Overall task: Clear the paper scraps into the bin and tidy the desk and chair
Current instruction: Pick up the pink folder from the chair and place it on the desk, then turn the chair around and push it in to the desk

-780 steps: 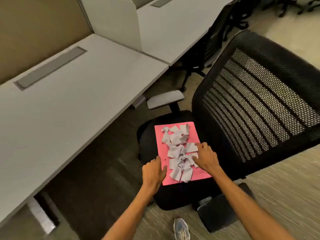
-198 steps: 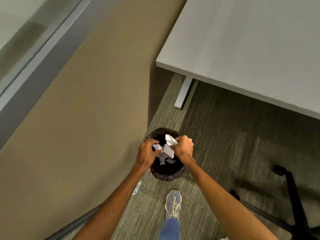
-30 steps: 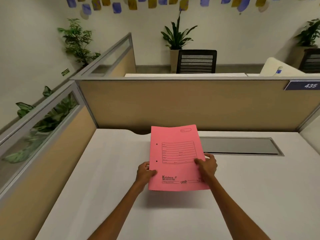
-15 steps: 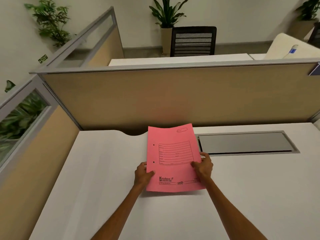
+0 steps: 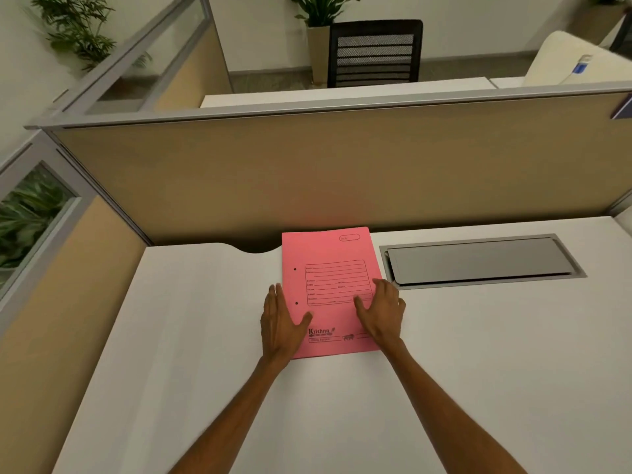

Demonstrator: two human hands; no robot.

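A pink file folder (image 5: pixel 330 265) lies flat on the white desk (image 5: pixel 478 354), its far edge near the desk's back cutout. My left hand (image 5: pixel 278 323) rests flat along the folder's left edge, fingers together and extended, thumb on the cover. My right hand (image 5: pixel 383 311) lies palm down on the folder's right side, fingers spread. Neither hand grips the folder. No paper scraps, bin or my chair are in view.
A grey cable-tray lid (image 5: pixel 478 260) is set into the desk right of the folder. Tan partition panels (image 5: pixel 342 165) close the back and left. Beyond them stand a black mesh chair (image 5: pixel 374 53) and potted plants (image 5: pixel 78 29).
The folder has gone from being held tilted above the desk to lying flat on it. Both hands have released their grip and now rest on it with fingers extended.
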